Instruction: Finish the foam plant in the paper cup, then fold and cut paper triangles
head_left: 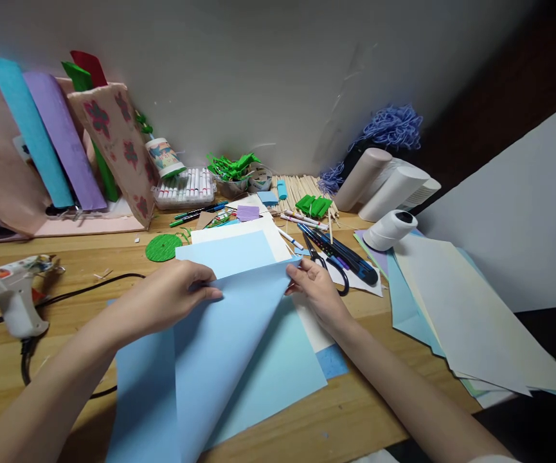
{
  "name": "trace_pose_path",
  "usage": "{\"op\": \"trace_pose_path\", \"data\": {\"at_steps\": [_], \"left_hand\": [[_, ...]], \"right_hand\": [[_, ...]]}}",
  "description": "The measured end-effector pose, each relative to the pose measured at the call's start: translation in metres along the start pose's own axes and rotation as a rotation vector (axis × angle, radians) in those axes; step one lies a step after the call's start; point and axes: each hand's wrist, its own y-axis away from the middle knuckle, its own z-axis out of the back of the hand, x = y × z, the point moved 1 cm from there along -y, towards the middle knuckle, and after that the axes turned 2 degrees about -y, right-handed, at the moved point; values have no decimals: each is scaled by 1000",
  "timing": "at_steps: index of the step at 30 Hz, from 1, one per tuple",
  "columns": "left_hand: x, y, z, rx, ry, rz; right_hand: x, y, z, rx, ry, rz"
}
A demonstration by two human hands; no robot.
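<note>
A sheet of light blue paper (224,334) is lifted and curled over between my two hands. My left hand (181,289) pinches its upper edge, thumb and fingers closed on it. At the sheet's upper right corner, my right hand (313,283) grips it between thumb and fingers. More blue paper (282,379) lies flat underneath, and a pale blue piece on white paper shows beyond the held edge. Black scissors (321,254) lie just past my right hand, beside a blue-black utility knife (355,260). A green round disc (162,247) lies beyond my left hand.
At the left, a white glue gun (15,292) trails a black cable across the wooden table. Behind stand a pink holder (118,148) with paper rolls and a marker box (186,186). Stacked paper sheets (465,308) overhang the table's right edge, near a white camera-like device (388,230).
</note>
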Motion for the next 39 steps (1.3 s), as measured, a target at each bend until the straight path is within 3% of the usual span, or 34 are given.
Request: {"op": "trace_pose_path", "data": {"at_steps": [9,15,20,39], "left_hand": [[-3,3,-4,52,51,0],[-24,-7,-21,-35,203,24],[-25,-15,-31,-22,208,19],[-26,-14,-29,-5,170,27]], "right_hand": [[2,6,-2,-39,100,86],[3,13,-7,-35,158,106],[1,13,-8,-11,160,68],[4,9,-5,-7,109,111]]}}
